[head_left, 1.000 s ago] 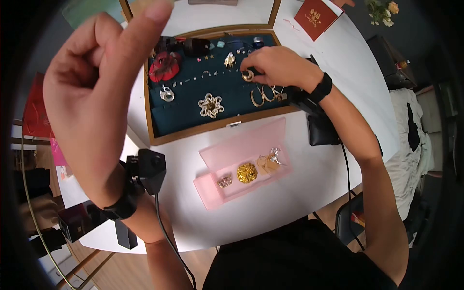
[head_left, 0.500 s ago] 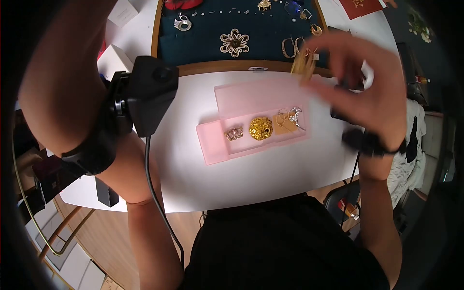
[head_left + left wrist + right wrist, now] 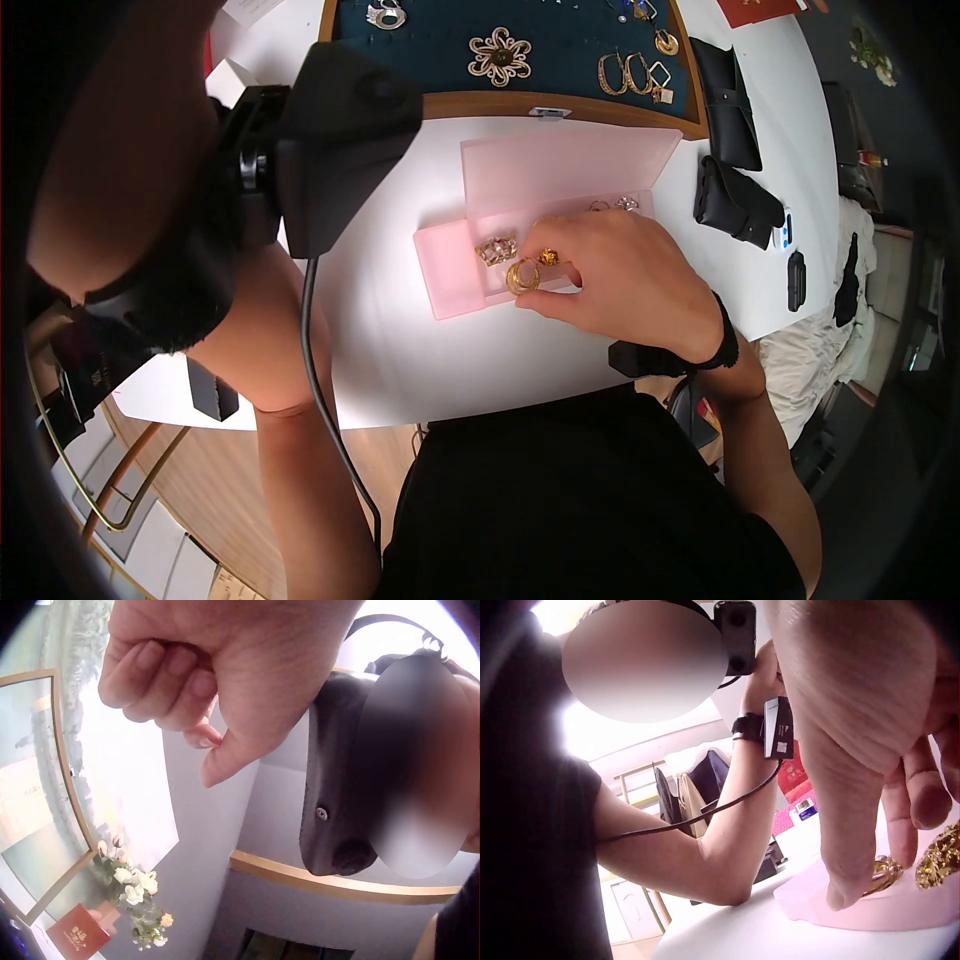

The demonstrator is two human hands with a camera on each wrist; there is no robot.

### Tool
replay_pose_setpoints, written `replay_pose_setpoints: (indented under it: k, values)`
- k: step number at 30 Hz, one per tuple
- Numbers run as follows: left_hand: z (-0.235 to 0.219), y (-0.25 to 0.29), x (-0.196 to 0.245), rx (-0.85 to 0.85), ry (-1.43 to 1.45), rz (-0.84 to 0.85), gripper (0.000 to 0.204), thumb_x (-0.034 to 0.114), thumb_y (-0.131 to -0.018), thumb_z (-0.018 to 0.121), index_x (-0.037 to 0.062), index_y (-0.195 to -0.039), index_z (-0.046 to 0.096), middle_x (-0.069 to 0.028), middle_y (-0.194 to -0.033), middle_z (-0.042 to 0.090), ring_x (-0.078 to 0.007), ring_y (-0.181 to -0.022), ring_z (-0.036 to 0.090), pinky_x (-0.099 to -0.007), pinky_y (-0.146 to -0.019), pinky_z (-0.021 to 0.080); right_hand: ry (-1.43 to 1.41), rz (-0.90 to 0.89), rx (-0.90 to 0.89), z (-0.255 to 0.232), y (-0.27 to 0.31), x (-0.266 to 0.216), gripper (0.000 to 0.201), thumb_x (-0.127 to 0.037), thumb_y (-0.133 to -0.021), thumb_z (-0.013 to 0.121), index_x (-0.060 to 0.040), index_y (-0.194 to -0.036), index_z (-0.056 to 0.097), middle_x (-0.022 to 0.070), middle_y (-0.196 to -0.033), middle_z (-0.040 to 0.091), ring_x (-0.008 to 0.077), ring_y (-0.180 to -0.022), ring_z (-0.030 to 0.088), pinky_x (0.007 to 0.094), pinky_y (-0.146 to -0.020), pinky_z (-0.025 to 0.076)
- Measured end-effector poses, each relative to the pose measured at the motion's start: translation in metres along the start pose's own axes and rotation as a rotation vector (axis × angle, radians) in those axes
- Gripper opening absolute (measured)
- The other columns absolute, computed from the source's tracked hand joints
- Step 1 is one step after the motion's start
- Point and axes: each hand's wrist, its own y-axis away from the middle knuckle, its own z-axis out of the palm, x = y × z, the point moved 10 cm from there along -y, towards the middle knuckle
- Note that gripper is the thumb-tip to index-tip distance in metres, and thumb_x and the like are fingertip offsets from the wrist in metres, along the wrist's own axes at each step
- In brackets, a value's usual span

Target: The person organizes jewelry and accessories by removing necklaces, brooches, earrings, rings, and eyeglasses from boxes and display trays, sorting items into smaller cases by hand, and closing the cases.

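Note:
Between thumb and fingertips my right hand (image 3: 625, 275) pinches a gold hoop earring (image 3: 521, 276), close over the front of a pink box (image 3: 445, 275) with its lid up. A jewelled piece (image 3: 495, 250) sits in the box left of the fingers. The shiny gold round ornament (image 3: 548, 257) is partly covered by the hand, as are silver pieces (image 3: 626, 203) at the right end. In the right wrist view the earring is seen at the thumb tip. My left hand (image 3: 240, 671) is raised near my head, holding nothing, with fingers loosely curled; only its forearm and wrist show in the head view.
Behind the box lies a wood-framed jewellery tray (image 3: 490, 105) with a flower brooch (image 3: 499, 57), hoop earrings (image 3: 612, 74) and another gold hoop (image 3: 666, 42). Black pouches (image 3: 738, 200) lie to the right. A cable (image 3: 310, 370) runs down from the left wrist camera.
My right hand took the gold hoop earring from the tray and carried it down and left to the pink box. The head view has tipped downward, and the left hand has left it.

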Motion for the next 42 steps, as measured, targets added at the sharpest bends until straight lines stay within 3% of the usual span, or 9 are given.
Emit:
replay_pose_setpoints:
  k: [10, 13, 16, 18, 24, 31, 36, 40, 42]
  values:
    - [-0.006, 0.007, 0.005, 0.012, -0.009, 0.02, 0.014, 0.016, -0.098, 0.065, 0.0036, -0.097, 0.073, 0.0043, -0.071, 0.044, -0.0032, -0.06, 0.037, -0.0213, -0.055, 0.026, 0.004, -0.004, 0.053, 0.003, -0.001, -0.002, 0.03, -0.031, -0.075, 0.083, -0.0093, -0.088, 0.067, 0.0069, -0.079, 0.067, 0.0255, -0.067, 0.064, 0.0371, -0.06, 0.048]
    - [-0.005, 0.006, 0.005, 0.012, -0.013, 0.023, 0.014, 0.016, -0.098, 0.066, 0.0034, -0.097, 0.073, 0.0037, -0.072, 0.045, -0.0036, -0.06, 0.038, -0.0213, -0.055, 0.027, 0.045, 0.027, 0.058, -0.007, 0.006, -0.005, 0.032, -0.032, -0.076, 0.082, -0.0103, -0.095, 0.069, 0.0072, -0.081, 0.067, 0.0261, -0.07, 0.065, 0.0364, -0.061, 0.049]
    - [-0.007, 0.002, 0.0, 0.012, -0.02, 0.03, 0.014, 0.016, -0.097, 0.066, 0.0031, -0.098, 0.073, 0.0032, -0.072, 0.046, -0.004, -0.06, 0.039, -0.0212, -0.055, 0.028, 0.04, -0.04, 0.045, -0.01, 0.015, -0.015, 0.032, -0.03, -0.081, 0.077, -0.008, -0.102, 0.067, 0.0106, -0.083, 0.067, 0.0315, -0.082, 0.067, 0.0411, -0.067, 0.052]
    - [-0.008, -0.002, -0.003, 0.009, -0.025, 0.042, 0.015, 0.016, -0.097, 0.066, 0.0029, -0.098, 0.073, 0.0028, -0.072, 0.047, -0.0042, -0.061, 0.04, -0.0212, -0.056, 0.029, 0.091, -0.131, -0.063, -0.001, 0.019, -0.024, 0.033, -0.027, -0.083, 0.075, -0.0082, -0.108, 0.065, 0.0087, -0.084, 0.065, 0.0299, -0.084, 0.067, 0.0413, -0.069, 0.052]
    - [-0.008, -0.013, -0.011, -0.009, -0.037, 0.073, 0.015, 0.016, -0.097, 0.066, 0.0024, -0.098, 0.073, 0.0016, -0.073, 0.049, -0.005, -0.062, 0.043, -0.0211, -0.056, 0.031, 0.077, -0.221, -0.051, 0.014, 0.022, -0.029, 0.037, -0.026, -0.084, 0.075, -0.008, -0.113, 0.064, 0.0066, -0.095, 0.063, 0.0258, -0.088, 0.068, 0.0408, -0.07, 0.053]
    - [-0.003, -0.014, -0.009, -0.018, -0.052, 0.091, 0.015, 0.015, -0.097, 0.067, 0.0018, -0.099, 0.073, 0.0003, -0.074, 0.052, -0.0059, -0.063, 0.046, -0.0211, -0.057, 0.034, 0.08, -0.246, -0.042, 0.007, 0.022, -0.029, 0.034, -0.024, -0.083, 0.075, -0.0074, -0.111, 0.064, 0.0064, -0.094, 0.062, 0.0251, -0.088, 0.068, 0.0399, -0.069, 0.054]
    - [-0.003, -0.015, -0.009, -0.01, -0.061, 0.098, 0.015, 0.015, -0.096, 0.067, 0.0013, -0.099, 0.073, -0.0007, -0.075, 0.054, -0.0066, -0.063, 0.048, -0.021, -0.058, 0.036, 0.181, -0.233, 0.254, -0.012, 0.016, -0.024, 0.018, -0.011, -0.08, 0.069, -0.0034, -0.095, 0.064, 0.008, -0.086, 0.062, 0.0254, -0.079, 0.067, 0.0369, -0.064, 0.054]
    - [0.0, -0.014, -0.006, -0.012, -0.062, 0.108, 0.016, 0.015, -0.096, 0.067, 0.001, -0.1, 0.073, -0.0014, -0.076, 0.055, -0.0071, -0.064, 0.049, -0.021, -0.058, 0.038, 0.185, -0.257, 0.289, -0.01, 0.005, -0.024, 0.015, -0.009, -0.079, 0.066, -0.0012, -0.091, 0.064, 0.0093, -0.083, 0.062, 0.0259, -0.077, 0.067, 0.0372, -0.064, 0.054]
    - [-0.001, -0.014, -0.006, -0.011, -0.062, 0.11, 0.016, 0.015, -0.096, 0.067, 0.0008, -0.1, 0.073, -0.0018, -0.076, 0.056, -0.0074, -0.064, 0.05, -0.0209, -0.058, 0.038, 0.196, -0.209, 0.229, -0.003, -0.001, -0.018, 0.013, -0.016, -0.083, 0.072, -0.0082, -0.094, 0.068, 0.0034, -0.084, 0.064, 0.0247, -0.074, 0.065, 0.0367, -0.063, 0.052]
